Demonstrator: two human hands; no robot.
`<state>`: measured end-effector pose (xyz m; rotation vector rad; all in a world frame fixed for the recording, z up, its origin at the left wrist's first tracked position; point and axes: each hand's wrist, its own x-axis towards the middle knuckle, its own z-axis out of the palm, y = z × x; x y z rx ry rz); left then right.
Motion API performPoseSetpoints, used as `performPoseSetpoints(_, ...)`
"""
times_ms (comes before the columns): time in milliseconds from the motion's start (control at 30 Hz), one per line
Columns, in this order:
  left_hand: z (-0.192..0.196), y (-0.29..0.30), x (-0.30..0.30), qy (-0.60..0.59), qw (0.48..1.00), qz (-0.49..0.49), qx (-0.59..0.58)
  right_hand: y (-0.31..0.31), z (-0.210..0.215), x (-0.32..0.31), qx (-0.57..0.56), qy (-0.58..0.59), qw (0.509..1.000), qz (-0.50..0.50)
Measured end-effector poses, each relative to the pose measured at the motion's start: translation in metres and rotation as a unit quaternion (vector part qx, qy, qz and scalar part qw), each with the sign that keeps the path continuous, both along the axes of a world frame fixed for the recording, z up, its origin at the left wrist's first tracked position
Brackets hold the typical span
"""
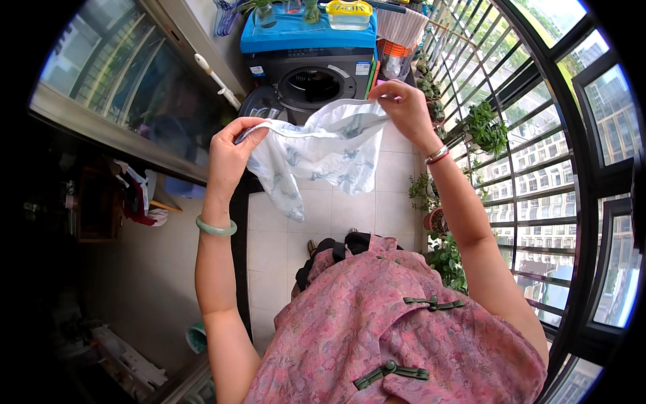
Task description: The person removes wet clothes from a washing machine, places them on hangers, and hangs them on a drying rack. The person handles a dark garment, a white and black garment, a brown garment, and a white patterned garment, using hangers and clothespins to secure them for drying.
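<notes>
The left hand (231, 151) and the right hand (404, 108) hold a white cloth with pale blue print (316, 151) up at chest height, stretched between them; the left fingers are closed on its upper left edge, the right fingers pinched on its upper right edge; the lower part hangs loose in folds over the pale tiled floor (336, 215), touching nothing below. A green bangle (216, 227) sits on the left wrist, a red and silver bracelet (437, 155) on the right. Beyond the cloth stands a dark front-loading washing machine (313, 77) under a blue cover (296, 34), its round door open. Potted plants (486, 128) line the barred windows (538, 168) on the right; a sliding glass door (128, 81) bounds the left; between them the floor strip is narrow.
</notes>
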<state>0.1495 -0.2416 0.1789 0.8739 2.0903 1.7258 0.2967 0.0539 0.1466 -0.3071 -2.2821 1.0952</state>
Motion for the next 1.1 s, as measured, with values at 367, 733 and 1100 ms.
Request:
performPoseSetpoints(367, -0.003, -0.012, -0.016, 0.108, 0.989, -0.011, -0.096, 0.071, -0.007, 0.009, 0.208, 0.044, 0.950, -0.230)
performPoseSetpoints(733, -0.004, -0.020, -0.014, 0.139, 0.971, 0.036, -0.190, 0.075, 0.007, 0.006, -0.140, 0.016, 0.984, -0.110)
performPoseSetpoints(1100, 0.014, -0.023, -0.009, 0.285, 0.948, 0.030, -0.138, 0.062, 0.028, 0.015, 0.055, 0.017, 0.998, 0.023)
